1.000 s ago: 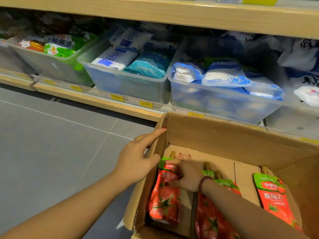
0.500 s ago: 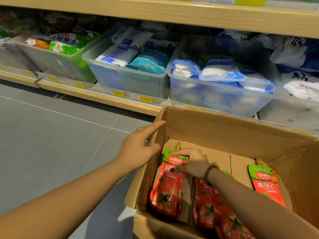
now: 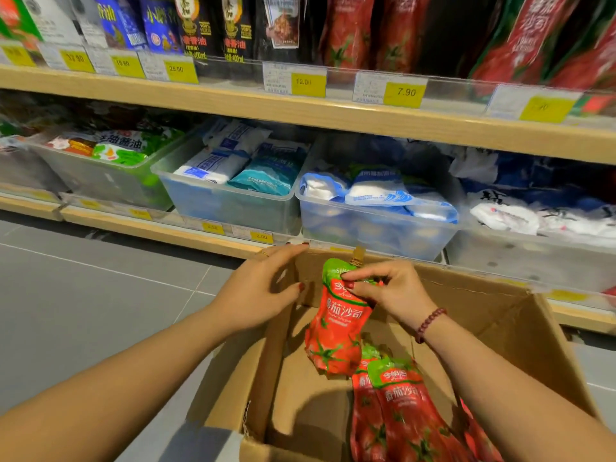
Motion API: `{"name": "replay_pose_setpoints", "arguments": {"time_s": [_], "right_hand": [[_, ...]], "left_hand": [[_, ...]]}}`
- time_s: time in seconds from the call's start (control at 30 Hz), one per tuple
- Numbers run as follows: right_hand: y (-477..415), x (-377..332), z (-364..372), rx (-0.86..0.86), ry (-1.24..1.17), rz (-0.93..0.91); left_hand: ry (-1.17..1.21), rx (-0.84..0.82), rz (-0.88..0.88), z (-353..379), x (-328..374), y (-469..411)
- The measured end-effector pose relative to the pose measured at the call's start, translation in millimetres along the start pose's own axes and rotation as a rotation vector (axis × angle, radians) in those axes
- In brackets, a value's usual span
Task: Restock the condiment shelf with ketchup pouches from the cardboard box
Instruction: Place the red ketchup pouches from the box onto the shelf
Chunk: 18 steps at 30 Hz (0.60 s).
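Presently: right hand (image 3: 390, 291) holds one glossy red ketchup pouch (image 3: 336, 328), green-topped with a gold spout, above the floor of the brown cardboard box (image 3: 500, 315).

Right fingers (image 3: 363, 278) are curled, pinching the pouch's green shoulder just under the spout. It hangs below them, long axis near vertical, spout up. Left hand (image 3: 263, 288) lies straight-fingered along the box's corner rim, gripping nothing. Film is soft and crinkled, so it will likely sag and swing. Matching pouches (image 3: 400, 411) lie flat below the right wrist. Likely target: red tomato packs (image 3: 346, 38) on the upper wooden shelf (image 3: 333, 111), up and beyond the fingers. Right hand is nearer.
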State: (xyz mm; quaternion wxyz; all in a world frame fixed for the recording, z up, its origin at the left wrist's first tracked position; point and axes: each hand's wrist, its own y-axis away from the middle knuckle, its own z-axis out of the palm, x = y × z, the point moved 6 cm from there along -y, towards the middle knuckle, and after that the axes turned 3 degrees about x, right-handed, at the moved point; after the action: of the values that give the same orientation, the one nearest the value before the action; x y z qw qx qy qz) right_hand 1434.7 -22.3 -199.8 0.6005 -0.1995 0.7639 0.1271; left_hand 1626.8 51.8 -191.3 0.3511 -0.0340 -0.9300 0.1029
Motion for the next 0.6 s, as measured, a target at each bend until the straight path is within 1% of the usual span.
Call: {"name": "replay_pose_setpoints", "arguments": {"time_s": [0.1, 0.2, 0.27, 0.4, 0.53, 0.6], "right_hand": [[-9, -41, -20, 0.044, -0.001, -0.078], [-17, -94, -38, 0.117, 0.012, -0.225], [-22, -131, -49, 0.148, 0.005, -0.318], [-39, -195, -65, 0.176, -0.052, -0.394], [-45, -253, -77, 0.231, -0.033, -0.534], [-49, -270, -84, 0.231, -0.048, -0.549]], "left_hand": [[0.061, -0.055, 0.062, -13, 23, -15], [0.135, -0.123, 0.147, -25, 54, -29], [0.187, -0.131, 0.180, -36, 76, -39], [0.213, -0.089, 0.270, -59, 117, -61], [0.185, 0.029, 0.353, -87, 146, -81], [0.196, 0.066, 0.374, -100, 157, -90]]}}
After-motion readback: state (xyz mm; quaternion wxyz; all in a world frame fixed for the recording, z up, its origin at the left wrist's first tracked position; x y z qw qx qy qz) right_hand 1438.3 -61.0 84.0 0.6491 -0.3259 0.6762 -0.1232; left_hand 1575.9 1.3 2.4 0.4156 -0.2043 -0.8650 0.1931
